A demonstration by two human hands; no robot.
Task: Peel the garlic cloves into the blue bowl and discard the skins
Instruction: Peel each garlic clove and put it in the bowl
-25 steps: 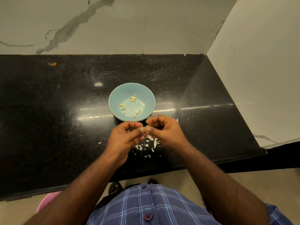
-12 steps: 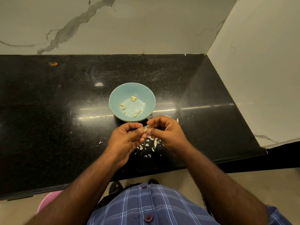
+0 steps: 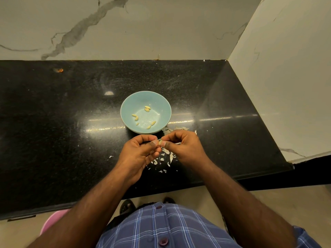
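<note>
Head view: both hands meet just in front of the blue bowl [image 3: 146,97], left hand [image 3: 138,153] and right hand [image 3: 186,147] each in a fingertip grip, pinching one garlic clove [image 3: 160,141] between thumbs and forefingers. Peeling is under way, it seems; next the clove must come free of its skin and drop into the bowl, where seven peeled cloves [image 3: 147,109] lie. Skins [image 3: 163,159] lie scattered on the black worktop [image 3: 71,122] beneath the hands, too many to count
</note>
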